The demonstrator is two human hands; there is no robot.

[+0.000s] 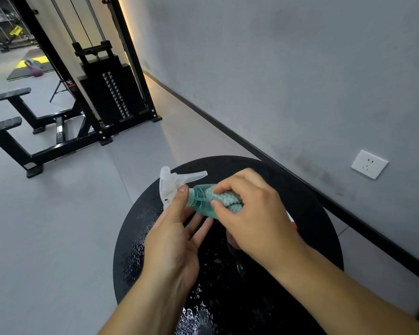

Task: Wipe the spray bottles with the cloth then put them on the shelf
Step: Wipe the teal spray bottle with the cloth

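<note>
A translucent teal spray bottle (200, 203) with a clear white trigger head (172, 183) lies tilted above the round black table (312, 213), its head pointing left. My left hand (173, 238) holds it at the neck, thumb on top and fingers underneath. My right hand (254, 213) pinches a pale green nubby cloth (229, 199) and presses it against the bottle's body. An orange and white tip of another object (292, 222) peeks out behind my right hand; the rest of it is hidden. No shelf is in view.
Water droplets (191, 313) speckle the table's left and near side. A black cable weight machine (107, 93) and bench frames (15, 131) stand on the grey floor to the far left. The grey wall with a white socket (369, 163) runs along the right.
</note>
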